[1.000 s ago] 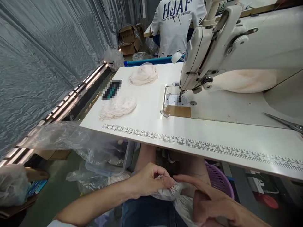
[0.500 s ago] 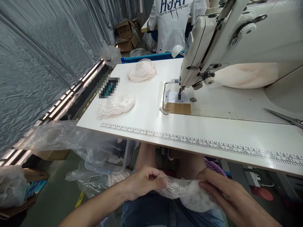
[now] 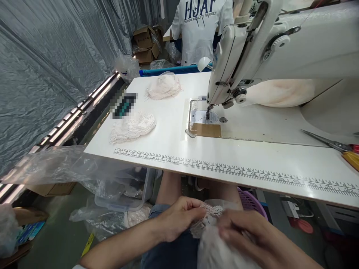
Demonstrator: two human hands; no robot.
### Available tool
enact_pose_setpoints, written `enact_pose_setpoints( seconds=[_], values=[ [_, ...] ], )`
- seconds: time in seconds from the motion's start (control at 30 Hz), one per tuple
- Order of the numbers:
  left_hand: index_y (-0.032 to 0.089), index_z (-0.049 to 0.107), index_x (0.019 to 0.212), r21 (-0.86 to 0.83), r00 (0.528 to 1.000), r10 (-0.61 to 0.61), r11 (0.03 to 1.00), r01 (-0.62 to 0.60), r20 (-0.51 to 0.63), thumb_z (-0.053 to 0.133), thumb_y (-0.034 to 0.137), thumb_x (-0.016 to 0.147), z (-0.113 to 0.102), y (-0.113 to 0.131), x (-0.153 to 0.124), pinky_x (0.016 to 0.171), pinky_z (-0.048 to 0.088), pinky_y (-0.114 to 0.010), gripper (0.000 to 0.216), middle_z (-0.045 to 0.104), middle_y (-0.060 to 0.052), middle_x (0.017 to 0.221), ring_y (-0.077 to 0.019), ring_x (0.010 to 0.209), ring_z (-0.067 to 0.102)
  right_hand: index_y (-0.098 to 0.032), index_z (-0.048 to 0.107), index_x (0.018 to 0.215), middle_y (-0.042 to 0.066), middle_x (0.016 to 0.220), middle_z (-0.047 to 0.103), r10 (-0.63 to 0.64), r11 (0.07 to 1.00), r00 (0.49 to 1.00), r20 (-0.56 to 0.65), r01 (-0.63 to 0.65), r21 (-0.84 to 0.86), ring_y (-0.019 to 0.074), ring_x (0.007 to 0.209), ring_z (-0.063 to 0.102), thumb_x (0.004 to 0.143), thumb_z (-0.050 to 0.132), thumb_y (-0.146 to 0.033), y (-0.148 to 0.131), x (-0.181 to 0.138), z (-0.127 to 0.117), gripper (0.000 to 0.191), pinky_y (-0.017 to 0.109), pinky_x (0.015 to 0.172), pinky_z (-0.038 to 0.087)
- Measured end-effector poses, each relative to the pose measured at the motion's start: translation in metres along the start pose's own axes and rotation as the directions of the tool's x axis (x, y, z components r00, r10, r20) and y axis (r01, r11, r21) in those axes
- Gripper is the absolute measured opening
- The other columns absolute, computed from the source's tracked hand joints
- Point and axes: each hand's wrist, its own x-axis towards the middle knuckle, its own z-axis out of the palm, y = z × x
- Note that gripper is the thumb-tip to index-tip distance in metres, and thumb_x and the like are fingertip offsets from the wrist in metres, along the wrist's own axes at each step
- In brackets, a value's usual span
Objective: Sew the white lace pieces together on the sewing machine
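Over my lap I hold a piece of white lace fabric [image 3: 215,246] with a sheer part and a patterned lace edge. My left hand [image 3: 179,218] pinches the lace edge between thumb and fingers. Close beside it, my right hand [image 3: 244,231] is closed on the same fabric, slightly blurred; its lower fingers are partly hidden. The loose cloth hangs down below the right hand. On the white table [image 3: 168,145] above lie a folded white lace piece [image 3: 133,127] and a pale pink lace piece [image 3: 165,86], both apart from my hands.
A sewing machine [image 3: 241,63] stands on the right of the table, with scissors [image 3: 325,140] near it. A printed ruler [image 3: 207,164] runs along the front edge. Below are a clear plastic bin [image 3: 146,190] and a purple basket [image 3: 249,201]. A person in a white shirt [image 3: 198,33] sits beyond.
My right hand has moved left, closer to my left hand, and the fabric stretched between them is now bunched and hanging down. The view has shifted slightly right.
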Motion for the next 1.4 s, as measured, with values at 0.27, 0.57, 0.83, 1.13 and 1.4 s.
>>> enact_pose_setpoints(
  seconds=[0.27,0.57,0.83,1.13,1.4],
  values=[
    [0.008,0.073,0.080,-0.151,0.993,-0.053,0.986,0.068,0.103,0.063,0.019,0.058,-0.009,0.007,-0.006,0.073,0.040,-0.024,0.027,0.063,-0.007,0.071,-0.0133,0.070,0.055,-0.021,0.049,0.078,-0.003,0.065,0.049,0.039,0.991,0.999,0.023,-0.035,-0.128,0.0115,0.059,0.046,0.095,0.038,-0.040,0.004,0.030,0.001,0.028,0.022,0.051,0.033],
    [0.009,0.071,0.083,0.071,0.998,0.061,0.996,-0.063,0.030,0.077,0.040,0.064,-0.012,0.006,-0.013,0.063,0.037,-0.021,0.037,0.060,-0.002,0.067,-0.0087,0.061,0.050,-0.024,0.052,0.092,0.000,0.075,0.060,0.094,0.975,0.995,0.012,-0.090,-0.203,0.0161,0.071,0.056,0.093,0.042,-0.039,-0.001,0.029,0.003,0.018,0.023,0.054,0.037],
    [0.012,0.074,0.082,0.199,0.998,-0.064,0.978,0.060,0.014,0.081,0.051,0.053,-0.029,0.010,-0.017,0.065,0.039,-0.023,0.049,0.065,-0.003,0.068,-0.0097,0.061,0.051,-0.033,0.054,0.110,0.000,0.108,0.061,0.173,0.971,0.982,0.077,-0.157,-0.179,0.0218,0.101,0.056,0.083,0.061,-0.042,0.015,0.012,-0.011,0.029,0.032,0.085,0.045],
    [0.011,0.073,0.082,0.217,0.997,-0.071,0.974,0.070,-0.002,0.080,0.047,0.057,-0.033,0.014,-0.026,0.067,0.041,-0.022,0.044,0.065,-0.003,0.071,-0.0098,0.066,0.054,-0.026,0.061,0.105,0.002,0.100,0.058,0.004,0.997,0.962,0.275,0.016,-0.071,0.0218,0.099,0.052,0.073,0.071,-0.043,0.011,0.032,-0.008,0.037,0.030,0.080,0.044],
    [0.010,0.072,0.089,0.359,0.999,-0.039,0.933,0.039,-0.007,0.081,0.039,0.059,-0.032,0.018,-0.030,0.063,0.039,-0.020,0.043,0.064,-0.003,0.073,-0.0100,0.065,0.052,-0.022,0.060,0.080,-0.001,0.081,0.058,-0.012,0.998,0.976,0.216,0.026,-0.064,0.0179,0.084,0.052,0.084,0.060,-0.036,0.018,0.029,-0.001,0.015,0.028,0.076,0.039]
  ],
)
